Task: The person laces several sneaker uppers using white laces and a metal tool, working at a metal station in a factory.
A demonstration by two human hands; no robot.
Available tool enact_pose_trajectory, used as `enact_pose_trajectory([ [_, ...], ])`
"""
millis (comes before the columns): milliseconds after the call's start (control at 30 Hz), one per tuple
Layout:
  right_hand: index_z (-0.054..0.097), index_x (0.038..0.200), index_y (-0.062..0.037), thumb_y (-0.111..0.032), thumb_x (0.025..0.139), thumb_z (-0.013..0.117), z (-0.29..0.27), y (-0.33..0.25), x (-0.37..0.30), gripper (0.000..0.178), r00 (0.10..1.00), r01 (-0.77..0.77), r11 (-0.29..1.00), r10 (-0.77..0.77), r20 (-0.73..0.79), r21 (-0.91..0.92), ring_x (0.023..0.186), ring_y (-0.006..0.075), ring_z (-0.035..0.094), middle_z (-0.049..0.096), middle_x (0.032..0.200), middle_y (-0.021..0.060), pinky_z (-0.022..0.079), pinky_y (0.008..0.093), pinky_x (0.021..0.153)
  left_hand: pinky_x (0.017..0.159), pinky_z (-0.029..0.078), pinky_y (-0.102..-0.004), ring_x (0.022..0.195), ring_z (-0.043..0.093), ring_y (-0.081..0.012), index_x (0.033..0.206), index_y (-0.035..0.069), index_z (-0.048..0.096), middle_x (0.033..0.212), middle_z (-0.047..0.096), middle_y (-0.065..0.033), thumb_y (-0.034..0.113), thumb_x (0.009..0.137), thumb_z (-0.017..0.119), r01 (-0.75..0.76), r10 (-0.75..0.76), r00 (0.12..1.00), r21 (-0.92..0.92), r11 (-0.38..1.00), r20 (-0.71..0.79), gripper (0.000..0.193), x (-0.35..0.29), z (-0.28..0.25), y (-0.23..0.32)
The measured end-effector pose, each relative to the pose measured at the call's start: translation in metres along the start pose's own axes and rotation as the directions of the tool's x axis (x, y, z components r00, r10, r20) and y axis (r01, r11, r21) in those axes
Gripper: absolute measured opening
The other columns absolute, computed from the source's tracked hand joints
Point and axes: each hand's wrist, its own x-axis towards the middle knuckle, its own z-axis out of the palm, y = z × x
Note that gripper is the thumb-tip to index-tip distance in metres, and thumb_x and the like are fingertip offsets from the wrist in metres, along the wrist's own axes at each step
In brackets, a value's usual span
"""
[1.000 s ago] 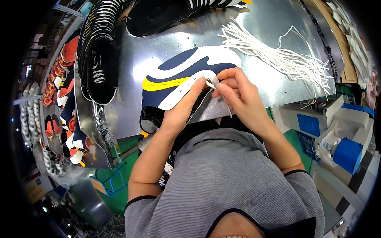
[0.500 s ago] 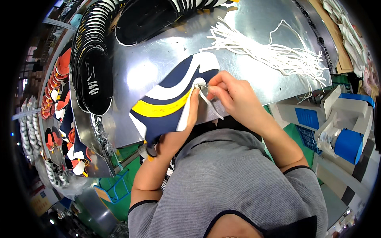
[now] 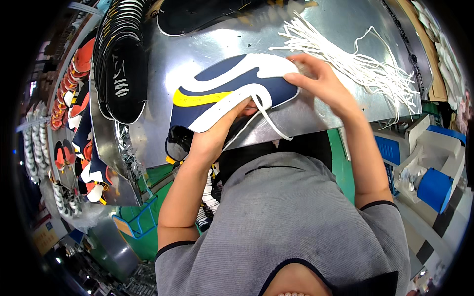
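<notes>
Holding upper (image 3: 222,81) low over the front of desk (image 3: 195,56), with left hand (image 3: 213,135) curled snugly round its white strip; resting right hand (image 3: 318,81) at its rounded right end, with thumb and forefinger parted, and impossible to tell how firmly. Gripping neither loose strand of lace (image 3: 269,122), trailing from the strip's rounded end toward desk's front edge: liable, at a guess, to pull back through if tugged by a turning wrist, or to snag on that edge. Likely to skid or twist on slick metal if loosened at left while pushed from right; apt to crease if squeezed too hard. Close enough to pile (image 3: 350,66) to drag strands along if swept rightward
</notes>
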Motion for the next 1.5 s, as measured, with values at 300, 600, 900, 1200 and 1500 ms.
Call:
enact_pose_trajectory([
  [300,0.057,0.114,-0.0044,-0.018,0.086,0.076,0.03,0.008,0.016,0.036,0.954,-0.169,0.837,0.272,-0.128,0.52,0.071,0.0041,0.05,0.059,0.084,-0.0016,0.037,0.0185,0.062,0.085,0.052,-0.0319,0.096,0.068,-0.0212,0.111,-0.002,0.065,0.105,0.071,-0.0115,0.022,0.095,0.065,-0.1,0.087,0.995,0.377,0.921,0.051,0.028,0.017,-0.026,0.013],
  [600,0.065,0.084,-0.0046,-0.025,0.09,0.073,0.033,0.01,-0.024,0.022,0.979,-0.167,0.978,0.149,0.138,0.127,0.064,0.0021,0.046,0.055,0.07,-0.0062,0.037,0.0207,0.057,0.063,0.05,-0.0392,0.071,0.066,-0.0333,0.099,0.006,0.065,0.082,0.069,-0.0138,0.015,0.084,0.073,-0.403,0.537,0.825,0.848,0.344,0.174,0.019,-0.002,0.004,0.012],
  [900,0.059,0.075,-0.002,-0.026,0.087,0.073,-0.005,0.024,-0.112,0.03,0.935,0.158,0.919,-0.022,0.354,-0.361,0.054,0.0248,0.05,0.051,0.06,0.0111,0.04,0.0377,0.056,0.071,0.049,-0.0248,0.079,0.062,-0.0077,0.105,0.003,0.07,0.088,0.071,-0.0048,0.016,0.084,0.078,-0.473,0.783,0.622,0.784,0.402,-0.026,0.027,0.018,-0.019,0.095],
  [1200,0.071,0.08,-0.0029,-0.021,0.086,0.075,-0.013,0.003,-0.126,0.019,0.945,-0.287,0.956,0.274,0.176,0.052,0.057,0.0042,0.05,0.058,0.061,-0.0018,0.038,0.0235,0.052,0.07,0.052,-0.0406,0.079,0.067,-0.0359,0.103,0.008,0.067,0.085,0.069,-0.0162,0.021,0.084,0.072,-0.345,0.298,0.925,0.847,0.405,0.234,0.023,0.009,-0.002,0.019],
  [1500,0.066,0.075,-0.0054,-0.024,0.09,0.073,0.033,-0.005,0.002,0.025,0.999,-0.03,0.936,0.019,0.033,0.349,0.054,0.0015,0.044,0.056,0.061,-0.004,0.031,0.0206,0.049,0.08,0.049,-0.0362,0.091,0.065,-0.0313,0.117,0.0,0.064,0.108,0.066,-0.0182,0.016,0.096,0.059,-0.396,0.32,0.896,0.88,0.261,0.308,0.027,-0.007,0.01,0.037],
])
